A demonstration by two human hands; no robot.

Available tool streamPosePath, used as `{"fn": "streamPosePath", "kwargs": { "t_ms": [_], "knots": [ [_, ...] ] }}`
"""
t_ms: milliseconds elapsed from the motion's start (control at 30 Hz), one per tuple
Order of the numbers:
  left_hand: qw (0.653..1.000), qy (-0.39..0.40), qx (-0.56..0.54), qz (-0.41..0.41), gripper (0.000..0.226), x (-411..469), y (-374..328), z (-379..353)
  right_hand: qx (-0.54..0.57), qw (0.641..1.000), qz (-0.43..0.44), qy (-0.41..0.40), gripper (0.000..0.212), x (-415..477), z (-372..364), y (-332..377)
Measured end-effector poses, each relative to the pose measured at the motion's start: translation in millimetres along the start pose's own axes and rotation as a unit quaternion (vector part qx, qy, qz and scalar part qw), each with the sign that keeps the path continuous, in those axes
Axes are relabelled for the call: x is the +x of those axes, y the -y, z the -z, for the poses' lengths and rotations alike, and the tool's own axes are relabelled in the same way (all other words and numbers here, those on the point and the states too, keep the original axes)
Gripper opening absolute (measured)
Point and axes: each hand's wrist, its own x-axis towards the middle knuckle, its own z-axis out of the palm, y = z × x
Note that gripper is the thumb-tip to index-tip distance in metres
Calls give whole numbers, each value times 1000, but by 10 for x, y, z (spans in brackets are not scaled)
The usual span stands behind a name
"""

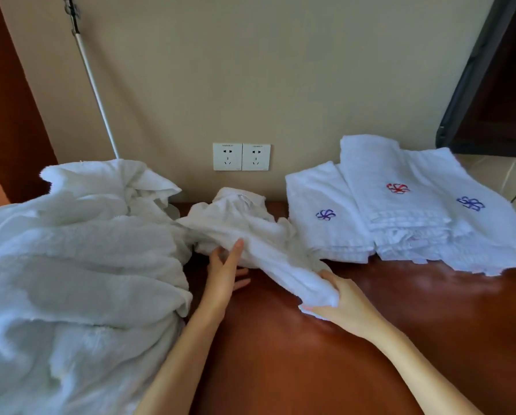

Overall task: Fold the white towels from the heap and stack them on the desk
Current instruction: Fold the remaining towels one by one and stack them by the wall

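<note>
while right hand (345,307) grips towel (250,232), fingers hidden

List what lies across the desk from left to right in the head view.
The heap of towels → left hand → right hand gripping the loose towel → smaller folded stack with a blue mark → larger folded stack with red and blue marks.

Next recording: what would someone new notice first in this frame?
A big rumpled heap of white towels fills the left of the desk. At the right back lie folded stacks bearing red and blue flower emblems. Between them the right hand grips a crumpled towel, and the left hand touches it.
</note>
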Motion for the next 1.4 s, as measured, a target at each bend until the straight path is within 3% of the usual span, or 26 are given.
{"fn": "streamPosePath", "kwargs": {
  "t_ms": [133,233,333,400,467,533,600,633,667,700,767,900,1000,1100,1167,1267,1333,1400],
  "knots": [
    [989,95,-117,16,72,-43,56,-5,91,995,26,-8,40,-431,91,-90],
    [975,79,-206,42,61,-16,99,45,100,993,47,-39,35,-607,70,-90],
    [973,66,-219,26,52,-24,160,59,54,994,43,-85,64,-637,-16,-129],
    [988,35,-146,-44,60,-126,144,36,14,991,48,-124,66,-638,-87,-159],
    [987,20,5,-157,53,-275,90,-15,-48,978,73,-192,63,-653,-139,-182],
    [944,57,167,-278,39,-450,87,-92,-59,956,92,-272,48,-664,-167,-175],
    [839,115,341,-409,20,-590,150,-200,71,950,101,-288,36,-686,-156,-80],
    [773,161,413,-454,16,-624,198,-267,147,950,93,-258,42,-700,-137,-36],
    [730,214,453,-465,14,-676,232,-346,206,951,74,-218,55,-727,-121,1],
    [724,263,457,-445,11,-755,245,-427,242,950,55,-188,72,-748,-121,10],
    [743,294,429,-420,8,-839,245,-524,261,949,38,-170,98,-737,-155,-26],
    [771,285,413,-392,40,-859,295,-448,265,940,53,-206,88,-653,-146,-43],
    [878,255,269,-303,33,-863,214,-420,268,940,13,-210,60,-635,-83,-53],
    [980,168,45,-97,7,-866,31,-427,238,948,-13,-212,48,-674,-105,-131],
    [983,150,-104,15,25,-822,-48,-355,219,953,-42,-205,53,-692,-108,-145],
    [965,188,-182,33,60,-769,-82,-232,158,974,-70,-149,78,-735,-90,-142],
    [960,187,-207,30,60,-764,-90,-199,83,985,-79,-126,93,-748,-90,-154],
    [967,148,-208,10,49,-776,-114,-196,14,986,-101,-134,91,-736,-65,-147]
  ]
}}
